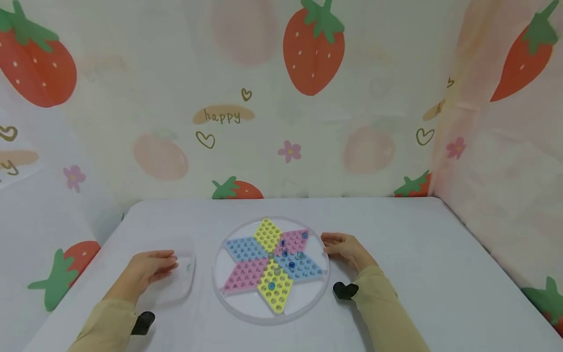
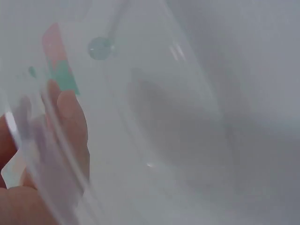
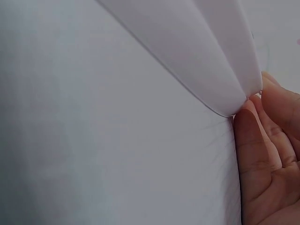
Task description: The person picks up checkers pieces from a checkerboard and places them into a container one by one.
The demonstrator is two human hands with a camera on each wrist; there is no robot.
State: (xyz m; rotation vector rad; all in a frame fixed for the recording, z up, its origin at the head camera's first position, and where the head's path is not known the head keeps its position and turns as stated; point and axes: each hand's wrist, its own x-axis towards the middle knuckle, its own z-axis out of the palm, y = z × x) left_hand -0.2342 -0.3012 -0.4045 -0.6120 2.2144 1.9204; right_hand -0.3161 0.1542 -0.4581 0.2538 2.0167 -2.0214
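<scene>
Two hands of yours flank a round, clear-rimmed white game board with a star of yellow, pink and blue pitted diamonds [image 1: 303,296], which lies flat in front of you on the white-covered table [image 1: 444,298].

Your right hand [image 1: 347,249] is at the board's right edge, fingertips touching the pale raised rim [image 3: 187,51]. Its fingers lie close together, but you cannot tell from these views whether they and the thumb pinch that rim.

Your left hand [image 1: 151,269] is left of the board, over a shallow clear plastic box [image 1: 192,278] that sits near the board without touching it. Its fingers are relaxed and slightly parted; the left wrist view shows some of them through the transparent wall, beside a small pale-green round piece [image 2: 100,48].

On the board, blue and clear glass marbles sit mostly in its right half: one blue marble [image 1: 305,235] is toward the tip of the far right pink diamond, another blue marble [image 1: 271,286] is on the near yellow diamond, and a clear marble [image 1: 270,255] is at the star's centre.

Behind the board hangs a cream backdrop printed with red strawberries [image 1: 272,142].
</scene>
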